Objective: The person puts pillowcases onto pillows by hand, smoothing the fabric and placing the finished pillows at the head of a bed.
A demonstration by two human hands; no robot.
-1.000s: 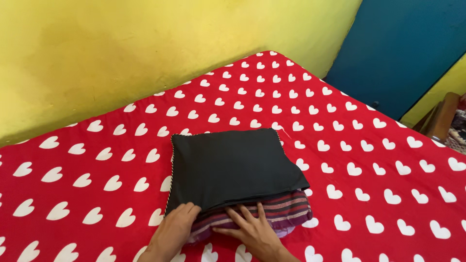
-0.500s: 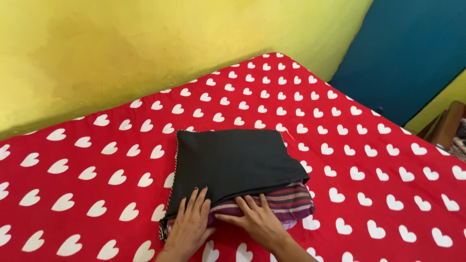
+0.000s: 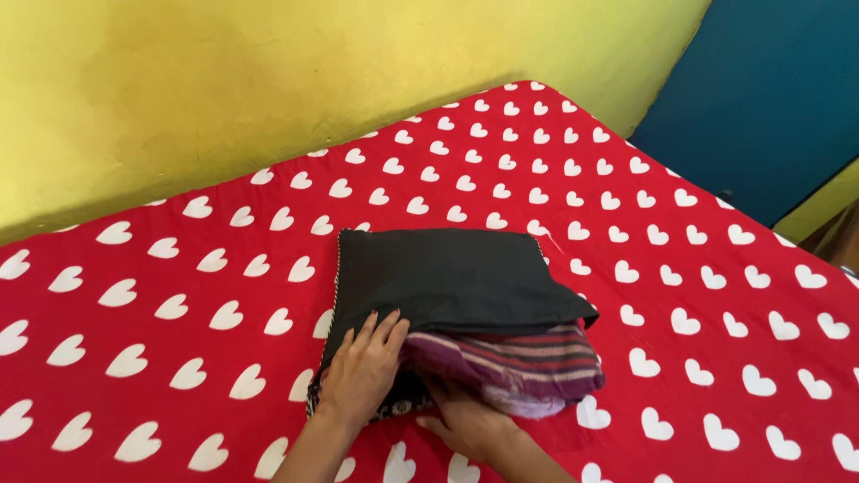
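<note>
A stack of folded clothes lies on a red bedsheet (image 3: 447, 170) patterned with white hearts. On top is a black folded cloth (image 3: 447, 277); beneath it is a purple striped cloth (image 3: 528, 362). My left hand (image 3: 362, 367) rests flat on the near left corner of the black cloth, fingers spread. My right hand (image 3: 465, 420) is palm-up at the near edge, its fingers tucked under the striped cloth and hidden there.
A yellow wall (image 3: 268, 80) runs along the far side of the bed. A dark blue panel (image 3: 769, 98) stands at the right, past the bed's corner. A brown wooden object (image 3: 837, 237) shows at the right edge.
My right hand has moved from the top of the striped cloth to under its near edge. My left hand stays on the black cloth's corner. The view has shifted slightly.
</note>
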